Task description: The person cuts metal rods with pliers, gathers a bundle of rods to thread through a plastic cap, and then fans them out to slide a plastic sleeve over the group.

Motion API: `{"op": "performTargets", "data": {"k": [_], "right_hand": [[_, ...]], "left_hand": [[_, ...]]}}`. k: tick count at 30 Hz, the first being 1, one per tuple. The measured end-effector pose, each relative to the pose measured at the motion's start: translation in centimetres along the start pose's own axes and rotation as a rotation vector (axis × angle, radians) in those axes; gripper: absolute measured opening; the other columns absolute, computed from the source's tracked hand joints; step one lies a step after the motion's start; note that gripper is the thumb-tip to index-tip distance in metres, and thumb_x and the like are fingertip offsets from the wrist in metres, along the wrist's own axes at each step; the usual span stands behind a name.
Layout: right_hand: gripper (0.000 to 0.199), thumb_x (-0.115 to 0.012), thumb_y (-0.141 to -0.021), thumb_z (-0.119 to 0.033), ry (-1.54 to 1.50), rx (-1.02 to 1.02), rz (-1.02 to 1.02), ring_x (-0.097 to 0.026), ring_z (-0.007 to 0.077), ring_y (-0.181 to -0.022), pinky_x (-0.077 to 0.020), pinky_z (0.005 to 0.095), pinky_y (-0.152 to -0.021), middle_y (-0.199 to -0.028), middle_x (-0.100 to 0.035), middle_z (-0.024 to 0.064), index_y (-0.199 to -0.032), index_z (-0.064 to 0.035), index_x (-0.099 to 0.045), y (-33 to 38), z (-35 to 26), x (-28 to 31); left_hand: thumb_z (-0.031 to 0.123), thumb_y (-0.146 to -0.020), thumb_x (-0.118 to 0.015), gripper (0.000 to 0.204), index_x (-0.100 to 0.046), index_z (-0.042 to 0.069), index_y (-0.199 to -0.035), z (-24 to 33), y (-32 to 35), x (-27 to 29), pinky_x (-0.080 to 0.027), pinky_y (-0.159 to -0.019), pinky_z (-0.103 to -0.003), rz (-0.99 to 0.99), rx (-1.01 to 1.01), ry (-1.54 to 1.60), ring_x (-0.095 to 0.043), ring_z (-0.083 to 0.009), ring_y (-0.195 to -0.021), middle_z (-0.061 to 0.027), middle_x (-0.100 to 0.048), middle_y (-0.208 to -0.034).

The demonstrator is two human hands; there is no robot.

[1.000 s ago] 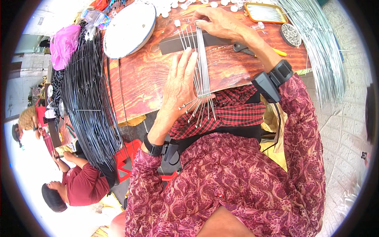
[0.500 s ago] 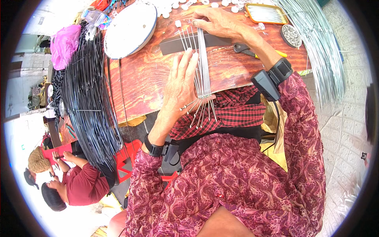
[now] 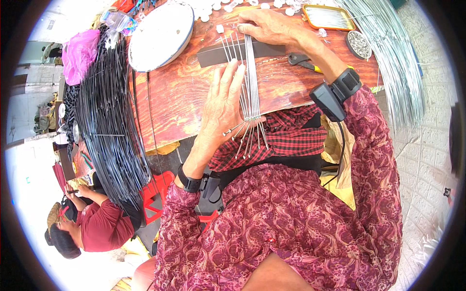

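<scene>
A bundle of thin silvery metal rods (image 3: 252,92) stretches from the table's near edge toward its middle. Short lengths fan out at its near end, past the row of joints. My left hand (image 3: 219,99) holds this end, its thumb beneath the rods and its fingers extended along them. My right hand (image 3: 267,26) is closed at the far ends, which its fingers partly hide. A few rods stand apart from the bundle, to the left of my right fingertips. Under the rods lies a dark flat bar (image 3: 213,56). A small white piece (image 3: 220,29) sits beside the loose tips.
A white basin (image 3: 162,36) and a bundle of black rods (image 3: 109,116) occupy the left. Pliers (image 3: 301,60), a yellow tray (image 3: 329,9), a round tin (image 3: 358,43) and long silvery wires (image 3: 388,53) are on the right. A co-worker (image 3: 104,225) sits at lower left.
My hands and the rods stay almost where they were. At lower left, the people in the background have shifted their heads.
</scene>
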State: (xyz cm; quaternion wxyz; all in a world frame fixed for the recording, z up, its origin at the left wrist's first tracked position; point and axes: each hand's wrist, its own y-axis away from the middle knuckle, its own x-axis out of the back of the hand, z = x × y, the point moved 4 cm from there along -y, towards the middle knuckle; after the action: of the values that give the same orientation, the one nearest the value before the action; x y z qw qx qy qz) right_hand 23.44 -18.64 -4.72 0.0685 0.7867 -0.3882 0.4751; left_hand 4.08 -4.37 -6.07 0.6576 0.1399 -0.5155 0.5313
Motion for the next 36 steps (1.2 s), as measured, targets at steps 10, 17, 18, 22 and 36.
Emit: {"op": "performTargets", "data": {"k": [10,17,18,22,36], "right_hand": [[0.024,-0.061,-0.094,-0.021,-0.044,0.145,-0.262,-0.063,0.0299,-0.094,-0.0501,0.0428,-0.086,-0.099,-0.061,0.0155,-0.105,-0.0006,-0.067,-0.4,-0.3,0.6],[0.021,-0.062,-0.093,-0.02,-0.048,0.134,-0.276,-0.062,0.0274,-0.098,-0.0502,0.0403,-0.09,-0.102,-0.06,0.013,-0.101,-0.0027,-0.07,-0.4,-0.8,0.8],[0.022,-0.062,-0.092,-0.02,-0.038,0.152,-0.268,-0.063,0.0278,-0.099,-0.0506,0.0406,-0.089,-0.103,-0.062,0.0134,-0.102,-0.003,-0.07,-0.5,-0.7,0.8],[0.026,-0.062,-0.092,-0.023,-0.02,0.179,-0.266,-0.065,0.0296,-0.1,-0.0521,0.0421,-0.088,-0.104,-0.066,0.0153,-0.105,-0.0029,-0.071,-0.6,-0.3,0.7],[0.028,-0.065,-0.086,-0.023,-0.043,0.11,-0.387,-0.068,0.0297,-0.086,-0.0535,0.0434,-0.079,-0.091,-0.07,0.0138,-0.106,-0.0045,-0.07,-2.0,-0.1,1.0]], "left_hand": [[0.049,-0.061,-0.091,0.121,-0.029,0.001,-0.153,0.0,0.0,0.0,-0.03,-0.119,-0.056,0.013,0.006,0.003,-0.027,-0.0511,-0.145,-0.0226,-0.029,-0.159],[0.05,-0.06,-0.09,0.122,-0.029,0.003,-0.154,-0.2,0.1,-0.1,-0.031,-0.118,-0.056,0.035,-0.001,0.008,-0.028,-0.051,-0.144,-0.0227,-0.03,-0.159],[0.05,-0.06,-0.09,0.122,-0.029,0.003,-0.154,-0.2,0.1,-0.1,-0.031,-0.118,-0.056,0.035,0.0,0.009,-0.028,-0.051,-0.144,-0.0227,-0.03,-0.159],[0.051,-0.059,-0.09,0.123,-0.029,0.003,-0.155,-0.2,0.1,-0.1,-0.033,-0.117,-0.056,0.016,0.009,0.0,-0.029,-0.0508,-0.144,-0.0229,-0.031,-0.158],[0.051,-0.059,-0.091,0.121,-0.033,0.002,-0.153,-0.3,0.2,-0.5,-0.033,-0.117,-0.056,-0.017,0.039,-0.025,-0.03,-0.0505,-0.144,-0.0232,-0.033,-0.156]]}}
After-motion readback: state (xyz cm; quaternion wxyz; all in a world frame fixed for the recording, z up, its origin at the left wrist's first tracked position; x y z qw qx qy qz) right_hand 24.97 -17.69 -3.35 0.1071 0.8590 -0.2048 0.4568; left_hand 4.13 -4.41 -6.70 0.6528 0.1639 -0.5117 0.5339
